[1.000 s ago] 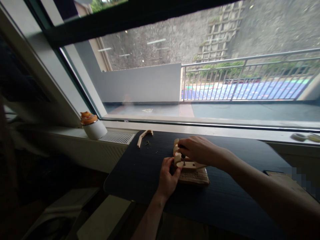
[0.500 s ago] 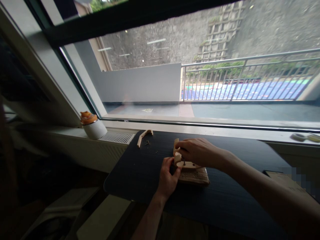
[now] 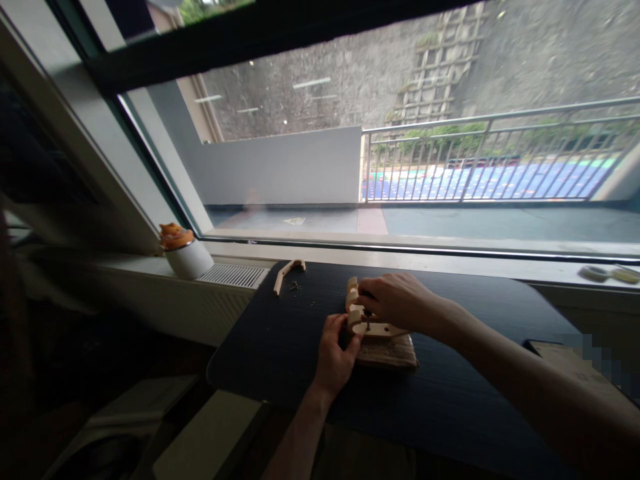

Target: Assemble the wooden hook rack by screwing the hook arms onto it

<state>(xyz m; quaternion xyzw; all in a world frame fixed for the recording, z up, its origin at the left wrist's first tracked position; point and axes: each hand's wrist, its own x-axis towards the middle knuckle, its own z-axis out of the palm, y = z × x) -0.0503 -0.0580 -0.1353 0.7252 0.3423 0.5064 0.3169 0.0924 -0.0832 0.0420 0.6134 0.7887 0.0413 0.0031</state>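
Note:
Two pale wooden hook-shaped pieces (image 3: 379, 329) lie on a rough brown wooden block (image 3: 387, 353) on the dark table. My left hand (image 3: 337, 353) is closed on the near piece's curved end, thumb on the near side, fingers at its left. My right hand (image 3: 395, 300) is closed above the pieces, gripping a small screwdriver (image 3: 369, 323) that stands upright with its tip on the near piece. Most of its dark handle is hidden in my fingers. A hole shows in the wood to the right of the tip.
Another curved wooden piece (image 3: 287, 275) lies at the table's (image 3: 260, 363) far left, beside several small screws (image 3: 295, 285). A white pot with an orange top (image 3: 187, 257) stands by the window. A flat object (image 3: 565, 363) lies at the right edge.
My right hand has turned and lifted slightly around the screwdriver, showing more of its dark handle. My left hand keeps its hold in the same place.

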